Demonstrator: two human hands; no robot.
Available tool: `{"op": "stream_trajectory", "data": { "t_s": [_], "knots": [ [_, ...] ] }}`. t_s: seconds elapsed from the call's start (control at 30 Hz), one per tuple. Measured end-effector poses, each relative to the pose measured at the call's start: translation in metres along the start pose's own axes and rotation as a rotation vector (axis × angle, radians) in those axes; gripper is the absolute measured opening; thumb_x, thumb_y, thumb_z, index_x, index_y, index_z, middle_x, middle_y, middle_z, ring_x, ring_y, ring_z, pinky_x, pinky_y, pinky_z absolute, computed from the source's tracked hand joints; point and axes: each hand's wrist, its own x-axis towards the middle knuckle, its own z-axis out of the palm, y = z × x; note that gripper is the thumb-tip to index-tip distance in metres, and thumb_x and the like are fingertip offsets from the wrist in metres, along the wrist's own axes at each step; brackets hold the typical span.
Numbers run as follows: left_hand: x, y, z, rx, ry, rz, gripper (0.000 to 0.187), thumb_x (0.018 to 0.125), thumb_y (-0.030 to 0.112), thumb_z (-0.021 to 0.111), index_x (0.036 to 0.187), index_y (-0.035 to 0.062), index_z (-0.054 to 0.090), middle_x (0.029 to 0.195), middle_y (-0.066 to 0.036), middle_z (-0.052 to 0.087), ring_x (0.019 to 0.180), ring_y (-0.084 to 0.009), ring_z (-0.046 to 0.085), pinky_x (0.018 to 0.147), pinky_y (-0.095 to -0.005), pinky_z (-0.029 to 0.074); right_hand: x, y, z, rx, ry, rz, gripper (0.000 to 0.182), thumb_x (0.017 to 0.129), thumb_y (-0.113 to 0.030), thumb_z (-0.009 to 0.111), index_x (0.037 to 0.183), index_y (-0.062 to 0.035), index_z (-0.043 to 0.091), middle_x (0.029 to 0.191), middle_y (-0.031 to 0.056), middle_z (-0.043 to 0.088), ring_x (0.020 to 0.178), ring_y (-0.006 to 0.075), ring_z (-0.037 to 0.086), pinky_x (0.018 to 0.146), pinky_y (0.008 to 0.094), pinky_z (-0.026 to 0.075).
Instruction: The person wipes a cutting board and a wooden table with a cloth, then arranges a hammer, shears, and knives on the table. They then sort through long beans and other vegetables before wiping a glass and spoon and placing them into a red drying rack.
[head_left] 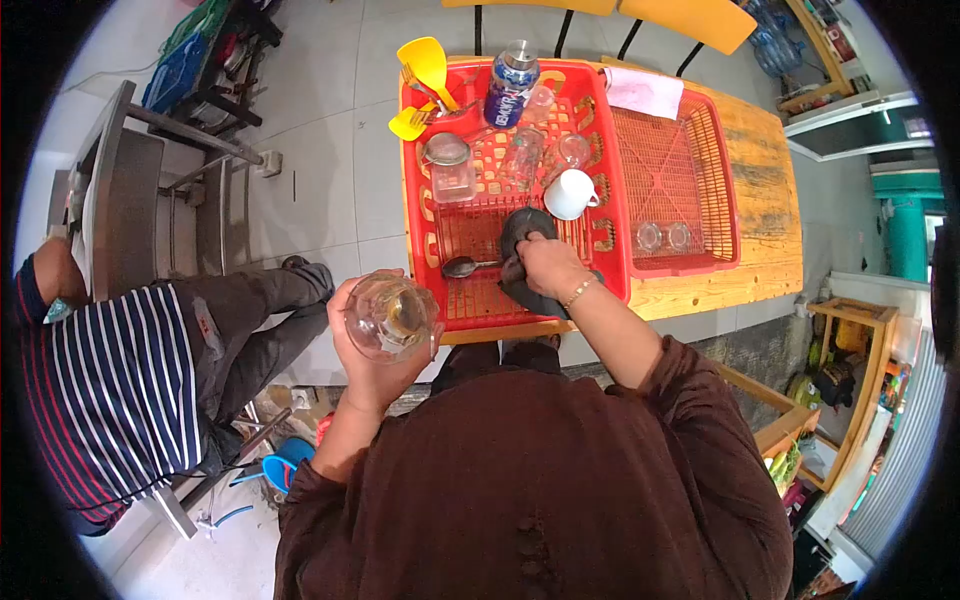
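My left hand (372, 372) is wrapped round a clear round glass vessel (388, 312), held just off the near left corner of a large red plastic basket (520, 322). Over the basket's near part, my right hand (552, 264) grips a dark grey cloth (524, 232). A dark spoon (459, 267) lies in the basket just left of the cloth. Beyond it rests a white mug (571, 194) on its side, near several clear glasses (524, 150). A lidded clear jar (453, 178) sits at the left, and a blue bottle (508, 92) stands at the back.
Yellow utensils (428, 68) fill the basket's back left corner. A second red basket (735, 190), holding two small glasses (664, 237) and a pinkish cloth (645, 92) over its rim, sits on the wooden table (765, 180). Another person in a striped shirt (130, 390) is at left.
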Motion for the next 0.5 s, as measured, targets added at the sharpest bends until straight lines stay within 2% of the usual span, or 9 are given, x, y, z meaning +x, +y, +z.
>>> {"op": "stream_trajectory", "data": {
  "t_s": [0.03,0.07,0.17,0.2,0.3,0.4,0.5],
  "knots": [
    [0.000,-0.003,0.002,0.014,-0.009,0.009,0.092,0.065,0.004,0.089,0.133,0.0029,0.029,0.121,-0.015,0.056,0.108,-0.0219,0.061,0.096,-0.0372,0.050,0.005,0.000,0.003,-0.003,-0.022,0.007,0.034,0.080,-0.006,0.061,0.114,-0.0049,0.060,0.131,0.0249,0.056,0.102,0.0410,0.065,0.083,0.0492,0.055],
    [0.001,-0.005,0.003,0.030,-0.016,0.019,0.092,0.065,0.004,0.089,0.134,0.0027,0.029,0.121,-0.015,0.056,0.108,-0.0218,0.061,0.096,-0.0372,0.050,0.013,0.001,0.006,0.000,0.013,0.031,0.046,0.080,-0.003,0.061,0.126,-0.0023,0.053,0.125,0.0249,0.060,0.100,0.0412,0.066,0.082,0.0488,0.055],
    [0.007,0.000,0.000,0.017,-0.083,0.046,0.090,0.066,0.003,0.087,0.134,0.0025,0.028,0.121,-0.014,0.056,0.108,-0.0213,0.061,0.096,-0.0369,0.050,0.018,-0.004,-0.009,0.126,-0.049,0.195,0.059,0.080,-0.002,0.062,0.137,-0.0057,0.048,0.114,0.0236,0.063,0.099,0.0401,0.066,0.083,0.0485,0.055],
    [0.008,0.001,-0.002,0.030,-0.073,0.052,0.089,0.066,0.002,0.086,0.134,0.0025,0.028,0.120,-0.014,0.056,0.108,-0.0212,0.061,0.096,-0.0367,0.050,0.014,-0.001,-0.007,0.092,-0.059,0.131,0.064,0.082,-0.004,0.059,0.144,-0.0137,0.044,0.114,0.0238,0.061,0.100,0.0410,0.066,0.083,0.0484,0.055],
    [0.011,-0.001,0.000,0.021,-0.051,0.028,0.088,0.067,0.000,0.084,0.134,0.0023,0.028,0.120,-0.014,0.056,0.107,-0.0209,0.061,0.096,-0.0362,0.050,0.013,0.000,0.003,-0.055,-0.041,0.095,0.062,0.087,-0.007,0.056,0.145,-0.0222,0.043,0.118,0.0251,0.058,0.099,0.0431,0.066,0.083,0.0487,0.055],
    [0.012,-0.001,0.002,-0.060,-0.041,-0.060,0.087,0.067,-0.001,0.083,0.134,0.0021,0.027,0.120,-0.014,0.055,0.107,-0.0207,0.061,0.095,-0.0361,0.050,0.008,-0.017,0.000,-0.037,0.045,0.195,0.037,0.094,-0.015,0.049,0.130,-0.0161,0.055,0.116,0.0263,0.056,0.097,0.0416,0.066,0.081,0.0483,0.056],
    [0.009,0.002,0.001,-0.106,-0.055,-0.095,0.087,0.068,-0.001,0.083,0.134,0.0021,0.028,0.121,-0.013,0.054,0.107,-0.0205,0.061,0.094,-0.0359,0.051,0.020,-0.014,0.009,-0.045,0.063,0.185,0.029,0.094,-0.017,0.049,0.120,-0.0150,0.059,0.109,0.0252,0.059,0.096,0.0410,0.066,0.079,0.0485,0.056]
  ]
}}
